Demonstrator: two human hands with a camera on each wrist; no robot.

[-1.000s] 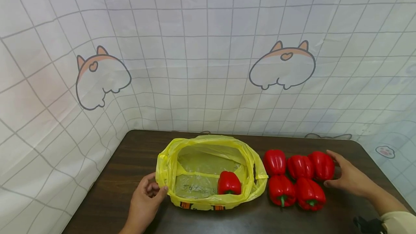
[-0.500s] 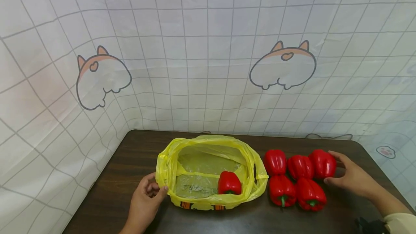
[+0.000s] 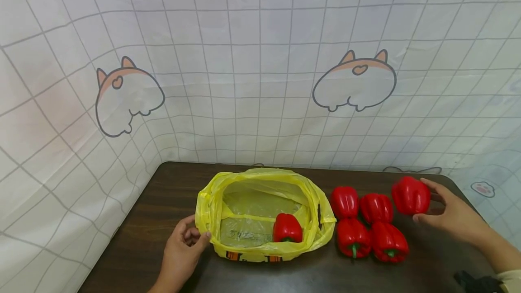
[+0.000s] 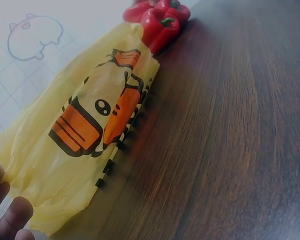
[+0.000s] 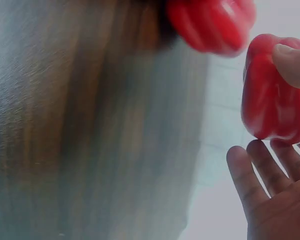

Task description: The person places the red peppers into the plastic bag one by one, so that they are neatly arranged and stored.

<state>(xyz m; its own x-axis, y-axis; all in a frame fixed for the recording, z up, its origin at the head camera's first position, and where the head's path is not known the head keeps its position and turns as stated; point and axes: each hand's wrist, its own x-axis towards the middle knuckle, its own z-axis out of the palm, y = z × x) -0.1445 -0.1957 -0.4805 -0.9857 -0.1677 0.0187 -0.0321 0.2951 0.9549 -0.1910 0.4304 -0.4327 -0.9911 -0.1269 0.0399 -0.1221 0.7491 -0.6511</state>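
A yellow plastic bag (image 3: 205,218) stands open-mouthed on the table, with one red bell pepper (image 3: 287,229) inside at its right. My left hand (image 3: 181,250) pinches the bag's left rim between thumb and fingers; in the left wrist view those fingertips (image 4: 17,212) sit at the bag's edge. My right hand (image 3: 456,211) grips another red bell pepper (image 3: 411,196), raised off the table; in the right wrist view the thumb (image 5: 292,65) presses one side and fingertips touch the other. Several more red bell peppers (image 3: 376,208) lie grouped between the bag and this hand.
The dark wooden table (image 3: 260,277) extends in front of the bag and to its left. Behind it hangs a white gridded cloth (image 3: 252,80) with cartoon animal drawings. A cartoon face is printed on the bag's front.
My right hand has lifted the far-right bell pepper up from the group and slightly rightward. The left hand stays at the bag's rim, and the bag has not moved.
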